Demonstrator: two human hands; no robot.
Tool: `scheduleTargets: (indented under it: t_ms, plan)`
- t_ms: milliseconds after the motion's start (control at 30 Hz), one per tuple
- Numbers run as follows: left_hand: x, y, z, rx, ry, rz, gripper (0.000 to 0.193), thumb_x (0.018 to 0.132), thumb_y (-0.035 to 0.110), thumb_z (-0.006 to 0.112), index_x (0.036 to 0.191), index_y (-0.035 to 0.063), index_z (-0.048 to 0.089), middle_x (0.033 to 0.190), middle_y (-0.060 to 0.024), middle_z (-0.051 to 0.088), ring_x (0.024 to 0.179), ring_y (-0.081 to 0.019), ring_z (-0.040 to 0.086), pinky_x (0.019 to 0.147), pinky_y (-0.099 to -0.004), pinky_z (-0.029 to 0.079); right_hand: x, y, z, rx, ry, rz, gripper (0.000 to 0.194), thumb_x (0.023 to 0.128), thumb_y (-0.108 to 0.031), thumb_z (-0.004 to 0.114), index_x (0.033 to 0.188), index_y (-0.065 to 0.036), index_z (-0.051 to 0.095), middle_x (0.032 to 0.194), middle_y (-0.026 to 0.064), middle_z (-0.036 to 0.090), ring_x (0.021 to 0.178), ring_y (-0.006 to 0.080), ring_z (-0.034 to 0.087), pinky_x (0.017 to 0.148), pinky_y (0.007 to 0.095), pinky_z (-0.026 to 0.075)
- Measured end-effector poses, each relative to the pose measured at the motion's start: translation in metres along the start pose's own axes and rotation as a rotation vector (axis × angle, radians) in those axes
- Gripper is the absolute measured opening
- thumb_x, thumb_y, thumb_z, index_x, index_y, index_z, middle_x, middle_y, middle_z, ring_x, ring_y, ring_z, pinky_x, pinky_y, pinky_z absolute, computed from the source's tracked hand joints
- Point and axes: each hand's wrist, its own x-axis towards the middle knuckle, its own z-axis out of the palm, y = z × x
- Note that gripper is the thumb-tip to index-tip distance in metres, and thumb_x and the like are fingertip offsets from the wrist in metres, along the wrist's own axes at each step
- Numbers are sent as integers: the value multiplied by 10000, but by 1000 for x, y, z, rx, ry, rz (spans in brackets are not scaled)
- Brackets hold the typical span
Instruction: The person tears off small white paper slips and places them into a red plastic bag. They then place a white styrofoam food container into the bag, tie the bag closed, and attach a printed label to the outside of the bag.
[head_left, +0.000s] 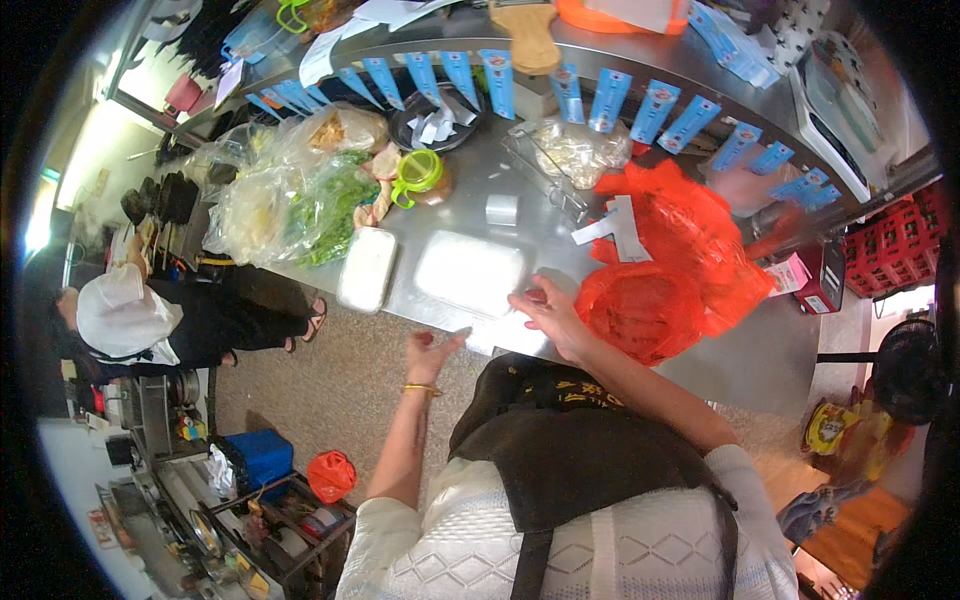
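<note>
My left hand (431, 355) hangs in front of the steel table's near edge, fingers apart and holding nothing. Beside the right corner of a large white-lidded plastic food container (471, 273), my right hand (551, 311) has its fingers spread and appears to hold nothing. White paper (517, 332) lies at the table edge between the hands. Left of the large container is a smaller white rectangular container (367, 270). An open red plastic bag (637, 311) stands just right of my right hand, with more red bags (675, 210) and paper slips (626, 229) behind it.
Clear bags of leafy greens (326, 217) and a green-lidded jar (420, 178) stand at the back left. A wire rack (546, 176) lies behind the containers. Blue paper strips (498, 84) hang from the shelf edge. Another person (131, 315) stands far left.
</note>
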Motion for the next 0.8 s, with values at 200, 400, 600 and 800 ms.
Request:
scheduleTargets:
  t_ms: [200, 400, 600, 800]
  plan:
    - [7, -15, 32, -113, -410, -399, 922, 598, 475, 874, 1237, -65, 487, 1172, -155, 575, 961, -238, 580, 768, -298, 473, 31, 22, 21, -146, 306, -136, 845, 770, -367, 775, 1369, 45, 343, 1079, 132, 585, 954, 188, 580, 691, 295, 493]
    - [1, -9, 22, -352, -659, -317, 404, 762, 302, 803, 984, -7, 669, 888, -54, 680, 726, -97, 614, 616, -211, 474, 28, 28, 23, 41, 266, -38, 702, 794, -321, 758, 1301, 36, 428, 1039, 97, 599, 904, 175, 586, 697, 297, 492]
    - [6, -1, -40, -461, -873, -376, 347, 800, 125, 743, 1065, -56, 611, 921, -125, 684, 761, -197, 670, 693, -290, 553, 29, 17, 22, 83, 253, -48, 565, 804, -263, 750, 1197, 63, 508, 1017, 92, 620, 888, 166, 591, 712, 279, 489]
    - [20, -6, -112, -1126, -723, -374, 459, 743, -54, 619, 1185, 6, 510, 991, -104, 602, 858, -231, 638, 803, -400, 574, 27, 13, 17, 74, 192, -64, 549, 806, -248, 746, 1200, 58, 516, 1026, 84, 626, 903, 158, 591, 739, 280, 478]
